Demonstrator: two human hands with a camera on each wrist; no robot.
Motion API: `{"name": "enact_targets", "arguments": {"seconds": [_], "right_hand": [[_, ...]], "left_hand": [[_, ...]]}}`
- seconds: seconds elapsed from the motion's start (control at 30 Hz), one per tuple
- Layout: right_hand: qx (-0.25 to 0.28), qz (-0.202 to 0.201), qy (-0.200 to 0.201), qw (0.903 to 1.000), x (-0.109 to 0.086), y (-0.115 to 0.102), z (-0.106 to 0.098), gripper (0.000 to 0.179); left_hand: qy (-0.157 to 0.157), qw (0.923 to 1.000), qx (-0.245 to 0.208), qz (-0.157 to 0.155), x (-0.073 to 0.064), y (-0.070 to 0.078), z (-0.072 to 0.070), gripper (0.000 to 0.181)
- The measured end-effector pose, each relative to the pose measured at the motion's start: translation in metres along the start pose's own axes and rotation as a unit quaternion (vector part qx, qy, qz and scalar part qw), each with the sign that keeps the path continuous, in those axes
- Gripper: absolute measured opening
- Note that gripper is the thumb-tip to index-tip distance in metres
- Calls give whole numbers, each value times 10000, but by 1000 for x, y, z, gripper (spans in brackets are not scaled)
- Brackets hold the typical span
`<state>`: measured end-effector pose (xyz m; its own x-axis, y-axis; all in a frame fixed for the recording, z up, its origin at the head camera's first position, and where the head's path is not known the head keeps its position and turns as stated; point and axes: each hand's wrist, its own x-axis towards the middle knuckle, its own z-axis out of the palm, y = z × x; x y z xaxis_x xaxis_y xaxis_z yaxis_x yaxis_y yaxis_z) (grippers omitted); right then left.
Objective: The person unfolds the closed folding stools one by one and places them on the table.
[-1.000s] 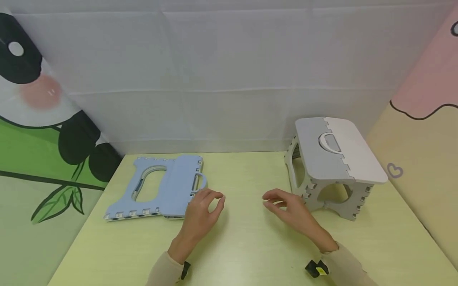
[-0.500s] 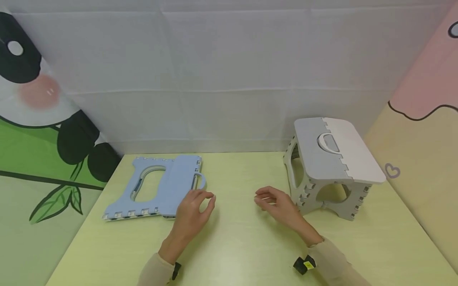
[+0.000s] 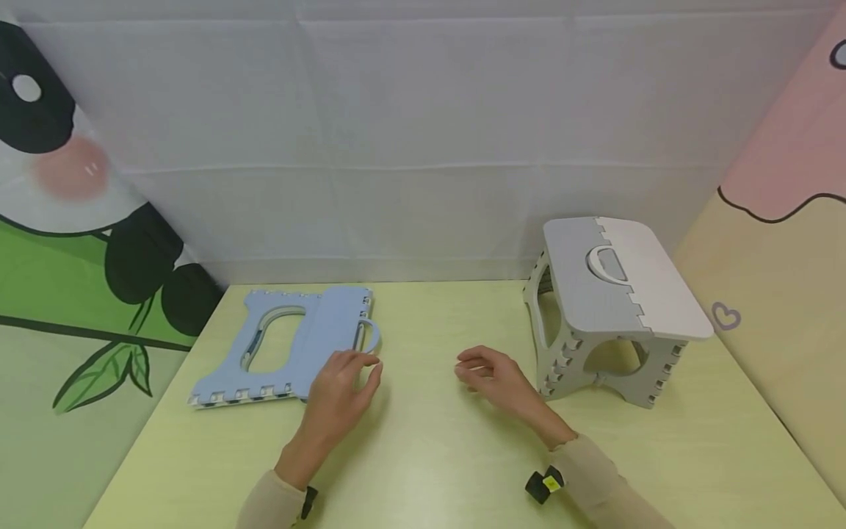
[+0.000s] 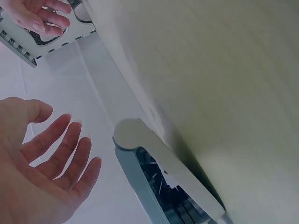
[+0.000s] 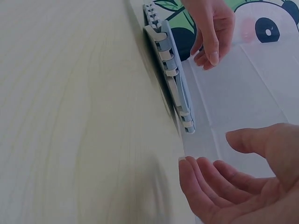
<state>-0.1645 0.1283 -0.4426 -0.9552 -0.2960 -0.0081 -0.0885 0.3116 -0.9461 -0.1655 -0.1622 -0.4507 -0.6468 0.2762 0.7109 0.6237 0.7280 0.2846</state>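
A blue folding step stool (image 3: pixel 324 330) lies folded flat on the left half of the table, its loop handle pointing right. My left hand (image 3: pixel 340 393) hovers over its near right corner, fingers loosely bent and holding nothing; the left wrist view shows a gap between that hand (image 4: pixel 51 163) and the stool's edge (image 4: pixel 173 172). Unfolded and upright on the right stands a grey and white folding step stool (image 3: pixel 621 279). To its left my right hand (image 3: pixel 499 382) hangs above the table, relaxed, with a space between thumb and fingers (image 5: pixel 233 182).
The pale yellow table (image 3: pixel 423 455) ends at a white cloth backdrop (image 3: pixel 423 147). Printed cartoon panels stand at the left (image 3: pixel 99 294) and right (image 3: pixel 780 294) sides. A small black device (image 3: pixel 545 483) is worn at the right wrist.
Both hands have drifted left, the left one further over the blue stool's near corner and the right one away from the grey and white stool. Neither stool has moved.
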Motion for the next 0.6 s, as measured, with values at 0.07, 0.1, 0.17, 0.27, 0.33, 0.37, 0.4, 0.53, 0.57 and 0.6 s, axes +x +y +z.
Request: {"name": "enact_targets", "arguments": {"seconds": [0.07,0.1,0.17,0.27,0.33,0.37,0.4,0.53,0.57,0.6], "right_hand": [[5,34,3,10000,2,0,2,36],[4,41,6,10000,2,1,3,36],[4,48,13,10000,4,1,4,36],[6,34,21,10000,5,2,5,36],[39,33,9,10000,7,3,7,36],[64,23,-11,10000,8,3,8,36],[99,21,-42,9999,9,3,8,37],[288,62,-159,9994,13,3,12,40],[325,71,-193,9993,14,3,13,41],[358,95,-214,9991,14,2,13,41]], "left_hand": [[-34,10000,9,-35,-1,-2,-3,11],[-44,10000,-1,-50,-2,-4,-4,11],[-61,10000,2,-72,-3,-7,-7,12],[-74,9999,47,-72,-5,-11,-11,12],[-61,9999,108,-77,-5,-14,-13,13],[-43,9999,126,-79,-6,-16,-14,13],[-18,9999,140,-83,-6,-17,-14,14],[49,9998,150,-95,-8,-21,-17,13],[39,9998,151,-101,-9,-22,-18,13],[18,9998,158,-108,-9,-23,-18,12]]}}
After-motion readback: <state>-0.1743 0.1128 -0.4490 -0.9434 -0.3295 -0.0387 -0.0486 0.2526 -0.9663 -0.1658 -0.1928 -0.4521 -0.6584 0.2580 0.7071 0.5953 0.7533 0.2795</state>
